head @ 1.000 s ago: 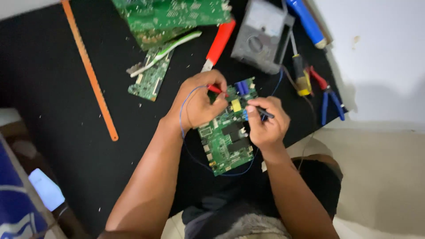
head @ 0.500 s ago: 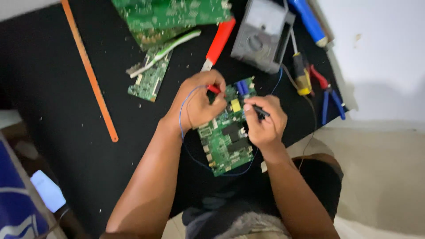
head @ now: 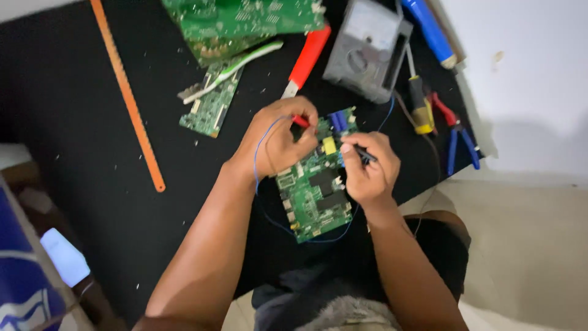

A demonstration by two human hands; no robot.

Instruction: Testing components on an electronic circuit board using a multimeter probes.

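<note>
Small green rectangular circuit board lies at frame centre on the black worktop. Left hand grips a red probe, right hand a black probe, tips angled onto its components. Grey analogue meter sits above, apparently for easy reading.

A green circuit board is laid on a black mat. A red probe is pinched in the left hand, a black probe in the right hand, both tips set on the board. A grey multimeter, orange saw blade and blue-handled pliers are seen nearby.
</note>
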